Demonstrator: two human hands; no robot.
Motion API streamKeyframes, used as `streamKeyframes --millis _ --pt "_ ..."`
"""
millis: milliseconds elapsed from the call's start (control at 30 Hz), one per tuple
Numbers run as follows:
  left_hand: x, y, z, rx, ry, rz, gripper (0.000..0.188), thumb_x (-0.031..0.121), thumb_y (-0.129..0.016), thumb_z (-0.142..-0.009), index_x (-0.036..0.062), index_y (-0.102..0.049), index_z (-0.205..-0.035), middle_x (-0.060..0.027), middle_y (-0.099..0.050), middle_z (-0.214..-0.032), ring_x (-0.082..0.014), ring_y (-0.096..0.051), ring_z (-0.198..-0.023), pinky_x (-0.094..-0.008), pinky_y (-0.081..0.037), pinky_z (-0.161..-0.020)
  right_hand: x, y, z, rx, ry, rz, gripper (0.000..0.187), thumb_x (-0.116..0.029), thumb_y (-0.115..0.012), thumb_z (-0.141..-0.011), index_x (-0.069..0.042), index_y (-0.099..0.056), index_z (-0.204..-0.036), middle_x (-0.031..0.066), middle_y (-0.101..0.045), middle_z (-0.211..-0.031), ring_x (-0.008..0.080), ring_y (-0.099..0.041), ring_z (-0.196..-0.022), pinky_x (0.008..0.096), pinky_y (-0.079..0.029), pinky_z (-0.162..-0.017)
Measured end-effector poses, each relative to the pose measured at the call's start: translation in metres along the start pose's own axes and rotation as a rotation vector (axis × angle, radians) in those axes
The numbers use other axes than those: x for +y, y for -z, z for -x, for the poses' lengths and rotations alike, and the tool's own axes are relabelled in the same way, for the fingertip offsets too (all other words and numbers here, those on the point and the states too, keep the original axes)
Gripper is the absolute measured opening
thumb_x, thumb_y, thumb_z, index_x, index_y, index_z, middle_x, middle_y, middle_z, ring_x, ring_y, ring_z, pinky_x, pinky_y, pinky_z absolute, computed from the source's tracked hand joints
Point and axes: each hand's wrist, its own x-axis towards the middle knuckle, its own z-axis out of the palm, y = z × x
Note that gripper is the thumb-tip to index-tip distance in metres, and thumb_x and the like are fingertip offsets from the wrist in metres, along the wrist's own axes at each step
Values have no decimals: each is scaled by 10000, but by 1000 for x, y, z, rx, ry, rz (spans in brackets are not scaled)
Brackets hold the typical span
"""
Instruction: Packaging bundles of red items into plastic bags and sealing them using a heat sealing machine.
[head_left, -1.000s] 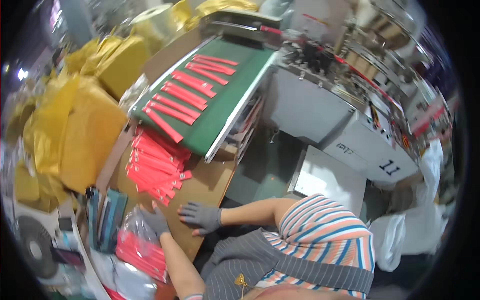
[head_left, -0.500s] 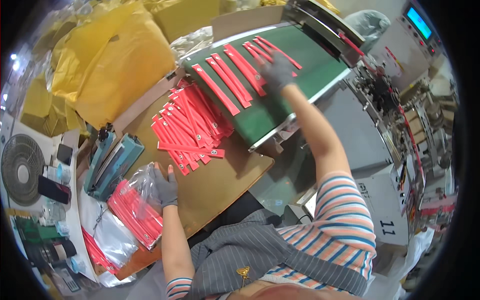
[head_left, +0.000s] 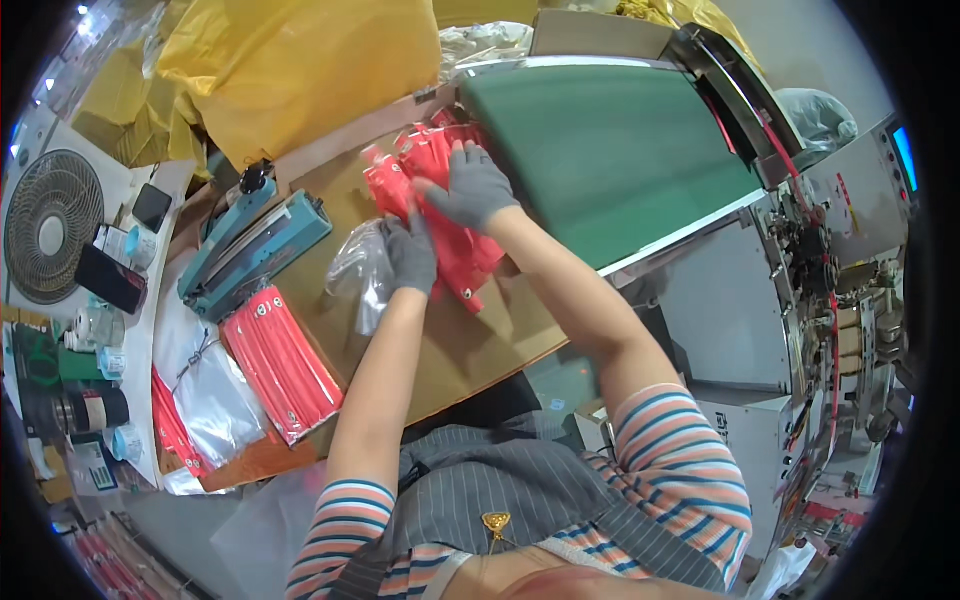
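Note:
My gloved right hand (head_left: 475, 190) lies on a pile of slim red packets (head_left: 465, 255) on the brown tabletop (head_left: 480, 345), fingers stretched out and thumb apart. Beside it, my gloved left hand (head_left: 410, 255) touches the near left part of the pile. A crumpled clear plastic bag (head_left: 362, 275) hangs at the left hand, seemingly gripped by it; the palm side is hidden. Closer to me on the left lies a clear bag filled with a flat row of red packets (head_left: 282, 365).
A blue heat sealer (head_left: 260, 245) stands left of my hands. The green conveyor belt (head_left: 620, 150) runs at the right, its metal edge beside my right arm. Flat clear bags (head_left: 215, 400), a fan (head_left: 52, 228) and a phone (head_left: 112, 280) are further left.
My right hand has come left from the belt onto the pile, and the red packets have gone from the belt. My left hand has moved forward to the pile with the clear bag.

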Motion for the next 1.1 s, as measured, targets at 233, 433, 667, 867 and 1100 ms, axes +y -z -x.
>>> streamKeyframes --millis 233,433,667,867,1100 --pt "5 36 -26 -278 219 468 806 577 -531 -821 -101 -423 -1241 -223 -546 -1179 -293 -558 -1063 -363 -444 -902 -6 -22 -20 -269 -388 -273 915 -717 -579 -654 82 -551 -1100 282 -607 -1027 373 -607 -970 398 -470 -863" --pt "-64 70 -55 -271 509 704 645 500 -645 -779 1 -544 -1174 -134 -613 -1069 -210 -614 -914 -333 -499 -792 -63 -44 26 -816 -531 -1592 557 -389 -677 -784 48 -560 -1108 137 -640 -1001 201 -643 -864 319 -513 -777" --pt "61 165 35 -148 -203 467 612 293 -802 -657 -6 -561 -1133 -101 -625 -1020 -196 -599 -922 -342 -479 -823 -104 22 72 -424 -153 -1869 584 -256 -671 -773 34 -461 -1234 132 -587 -1114 206 -583 -997 321 -459 -883" --pt "56 215 54 -406 -429 454 767 175 -844 -596 19 -439 -1228 -88 -554 -1146 -201 -539 -1038 -350 -436 -907 -104 63 74 -359 373 -1675 920 -156 -800 -660 -12 -248 -1382 128 -477 -1254 191 -487 -1132 340 -393 -970" --pt "44 207 97 -436 -367 262 765 132 -813 -606 40 -418 -1254 -79 -537 -1173 -191 -532 -1063 -337 -440 -912 -130 91 117 -357 569 -1477 1024 -142 -837 -610 -28 -212 -1412 119 -425 -1297 189 -450 -1176 325 -361 -997"
